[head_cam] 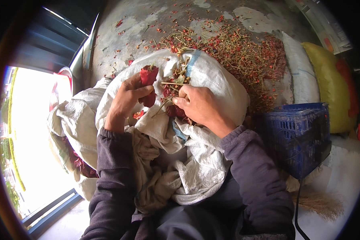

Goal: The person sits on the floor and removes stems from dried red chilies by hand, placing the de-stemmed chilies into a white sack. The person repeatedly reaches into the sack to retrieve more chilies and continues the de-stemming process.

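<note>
A large white woven sack (225, 78) lies before me, its mouth gathered in folds towards my lap. My left hand (127, 97) holds dark red dried peppers (149, 75), one with a green stem end at the top. To its right, my right hand (198, 105) pinches thin dry stems (165, 105) between thumb and forefinger. Beneath and between the hands, more red peppers (177, 111) and bits of stem show in the sack's opening. A small orange-red piece (138, 115) rests on the cloth under my left wrist.
Stems and red scraps (243, 57) are heaped on the concrete floor (129, 18) beyond the sack. A blue plastic crate (297, 135) stands at the right, near a yellow sack (330, 90) and a broom head (321, 204). Another white sack (78, 117) with red contents is at the left.
</note>
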`<state>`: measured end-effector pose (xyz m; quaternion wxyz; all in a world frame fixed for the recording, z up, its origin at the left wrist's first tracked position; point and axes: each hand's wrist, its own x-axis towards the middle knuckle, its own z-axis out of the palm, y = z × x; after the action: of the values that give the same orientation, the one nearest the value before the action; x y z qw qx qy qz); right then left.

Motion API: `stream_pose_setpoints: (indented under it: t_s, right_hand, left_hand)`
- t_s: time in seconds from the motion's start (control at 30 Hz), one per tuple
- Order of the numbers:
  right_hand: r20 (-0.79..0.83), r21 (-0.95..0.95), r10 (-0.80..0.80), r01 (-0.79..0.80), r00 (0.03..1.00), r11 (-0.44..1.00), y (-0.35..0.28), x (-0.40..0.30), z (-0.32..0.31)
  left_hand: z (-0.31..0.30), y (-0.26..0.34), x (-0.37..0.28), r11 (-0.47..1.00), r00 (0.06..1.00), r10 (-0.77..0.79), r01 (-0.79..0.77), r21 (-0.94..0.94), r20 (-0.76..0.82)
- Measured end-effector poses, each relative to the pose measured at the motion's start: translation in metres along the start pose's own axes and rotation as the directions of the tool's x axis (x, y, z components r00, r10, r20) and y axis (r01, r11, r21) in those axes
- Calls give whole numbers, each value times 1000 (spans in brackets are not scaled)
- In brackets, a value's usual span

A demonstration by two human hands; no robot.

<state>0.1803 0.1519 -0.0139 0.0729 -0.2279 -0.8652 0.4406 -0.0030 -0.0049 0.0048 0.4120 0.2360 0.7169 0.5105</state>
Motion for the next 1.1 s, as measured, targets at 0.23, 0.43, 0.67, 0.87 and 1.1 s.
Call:
stream_pose_setpoints:
  t_s: [0.23,0.43,0.67,0.87,1.1]
  right_hand:
    - [-175,380,-65,128,982,916,-12,12,-2]
    - [-256,575,54,107,965,811,-13,23,-2]
    - [-331,528,224,-17,917,849,8,32,-18]
    - [93,486,127,-156,988,860,-8,20,4]
    - [150,716,51,-144,987,683,-14,27,18]
  left_hand:
    - [18,-4,8,994,975,-16,40,-104,223]
    - [20,5,3,995,990,-60,49,89,129]
    - [-5,-6,13,936,975,104,-162,-312,-197]
    - [-7,-20,22,728,960,151,-269,-630,-235]
    - [26,-24,17,765,934,130,-308,-566,-332]
